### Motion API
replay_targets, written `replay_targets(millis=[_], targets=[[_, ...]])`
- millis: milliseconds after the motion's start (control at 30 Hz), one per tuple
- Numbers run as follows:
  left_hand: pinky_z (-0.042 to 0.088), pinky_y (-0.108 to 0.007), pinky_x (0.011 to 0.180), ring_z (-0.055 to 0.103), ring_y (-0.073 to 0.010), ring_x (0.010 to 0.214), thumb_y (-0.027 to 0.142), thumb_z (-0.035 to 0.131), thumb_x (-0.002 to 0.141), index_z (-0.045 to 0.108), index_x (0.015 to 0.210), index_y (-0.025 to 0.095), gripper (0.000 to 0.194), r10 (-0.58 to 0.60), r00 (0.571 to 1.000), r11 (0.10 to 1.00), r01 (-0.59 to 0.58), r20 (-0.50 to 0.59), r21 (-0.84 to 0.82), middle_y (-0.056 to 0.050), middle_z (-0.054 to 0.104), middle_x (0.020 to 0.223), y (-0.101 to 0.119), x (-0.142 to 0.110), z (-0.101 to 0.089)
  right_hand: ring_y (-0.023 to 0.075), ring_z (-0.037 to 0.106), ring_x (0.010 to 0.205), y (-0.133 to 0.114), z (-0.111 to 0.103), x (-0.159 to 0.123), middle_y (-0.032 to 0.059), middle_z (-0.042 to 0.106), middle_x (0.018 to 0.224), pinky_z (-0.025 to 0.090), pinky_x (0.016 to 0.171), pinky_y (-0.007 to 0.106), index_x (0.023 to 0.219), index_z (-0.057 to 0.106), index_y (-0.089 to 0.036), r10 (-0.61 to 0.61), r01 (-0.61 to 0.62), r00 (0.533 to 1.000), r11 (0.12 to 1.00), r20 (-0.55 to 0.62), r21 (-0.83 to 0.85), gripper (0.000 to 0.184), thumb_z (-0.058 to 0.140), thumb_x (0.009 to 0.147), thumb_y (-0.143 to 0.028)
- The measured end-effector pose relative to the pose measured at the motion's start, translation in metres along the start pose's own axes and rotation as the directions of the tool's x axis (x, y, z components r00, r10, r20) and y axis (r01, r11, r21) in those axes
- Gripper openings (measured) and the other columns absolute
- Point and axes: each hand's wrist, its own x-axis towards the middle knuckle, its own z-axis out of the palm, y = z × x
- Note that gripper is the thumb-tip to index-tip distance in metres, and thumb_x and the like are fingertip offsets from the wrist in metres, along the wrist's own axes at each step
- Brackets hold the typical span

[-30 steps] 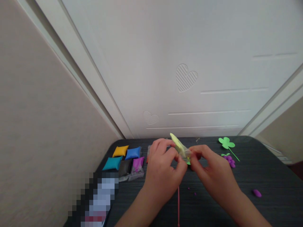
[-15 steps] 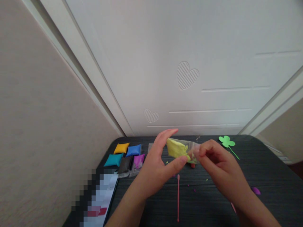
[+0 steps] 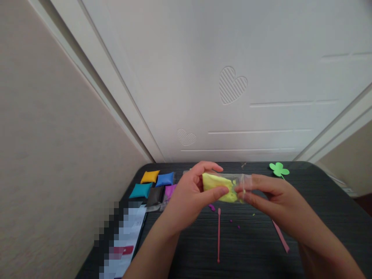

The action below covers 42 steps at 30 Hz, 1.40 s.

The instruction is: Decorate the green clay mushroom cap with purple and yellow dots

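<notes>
Both my hands hold a small clear packet of yellow clay (image 3: 218,186) above a dark wood-grain table (image 3: 250,252). My left hand (image 3: 190,195) pinches the yellow, filled end between thumb and fingers. My right hand (image 3: 269,199) pinches the clear, empty end of the same packet. The packet lies roughly level between the two hands.
Several clay packets lie at the table's far left: orange (image 3: 150,176), blue (image 3: 164,179), teal (image 3: 141,190), black (image 3: 154,196), purple (image 3: 170,190). A pink stick tool (image 3: 219,235) and another pink tool (image 3: 280,236) lie near. A green clay clover (image 3: 278,169) sits far right. A white door stands behind.
The packet has turned from upright to level. My left hand closed its thumb and fingers on the yellow end. My right hand slid along to the clear end.
</notes>
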Motion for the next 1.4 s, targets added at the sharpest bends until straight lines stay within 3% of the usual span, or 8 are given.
replay_targets(millis=[200,367,700,1067,1400], targets=[[0.040,-0.015,0.055,0.050,-0.0055,0.063,0.026,0.069,0.067,0.054,0.093,0.025,0.030,0.037,0.999,0.997,-0.036,-0.025,0.071,0.004,0.053,0.075,-0.002,-0.001,0.003,0.0123,0.060,0.081,0.000,-0.005,0.003,-0.0005,0.066,0.087,0.046,0.073,0.024,0.093,0.067,-0.027,0.025,-0.028,0.995,0.999,0.100,0.026,0.017,0.057,0.078,-0.028],[0.040,-0.016,0.054,0.050,-0.0060,0.063,0.027,0.068,0.068,0.055,0.094,0.028,0.030,0.049,0.999,0.986,-0.048,-0.001,0.159,0.004,0.054,0.076,-0.001,-0.002,0.004,0.0098,0.058,0.078,-0.002,-0.006,0.004,-0.0027,0.064,0.082,0.044,0.071,0.021,0.080,0.066,-0.025,0.010,-0.019,0.993,0.997,0.119,0.075,0.011,0.055,0.080,-0.025],[0.043,-0.020,0.062,0.055,-0.0094,0.071,0.029,0.066,0.070,0.056,0.093,0.029,0.025,0.163,0.984,0.933,-0.130,-0.070,0.335,0.004,0.059,0.082,-0.006,-0.002,0.009,0.0096,0.058,0.083,0.004,-0.002,0.006,-0.0049,0.063,0.086,0.043,0.075,0.021,0.085,0.066,-0.028,0.088,-0.100,0.990,0.989,0.112,0.108,0.011,0.058,0.078,-0.030],[0.042,-0.018,0.061,0.053,-0.0071,0.069,0.028,0.066,0.070,0.055,0.091,0.027,0.023,0.145,0.988,0.956,-0.126,-0.057,0.263,0.005,0.058,0.080,-0.011,0.004,0.012,0.0119,0.056,0.089,0.009,0.003,0.009,-0.0010,0.059,0.092,0.041,0.082,0.024,0.072,0.060,-0.020,0.059,-0.068,0.996,0.988,0.065,0.135,0.009,0.056,0.079,-0.024],[0.046,-0.017,0.061,0.054,-0.0062,0.066,0.026,0.069,0.067,0.054,0.093,0.024,0.030,0.077,0.995,0.995,-0.072,-0.064,0.076,0.004,0.057,0.077,-0.009,0.009,0.007,0.0132,0.054,0.088,0.008,-0.004,0.007,0.0007,0.059,0.091,0.041,0.080,0.027,0.077,0.061,-0.020,0.057,-0.066,0.997,0.967,0.047,0.247,0.010,0.054,0.080,-0.027]])
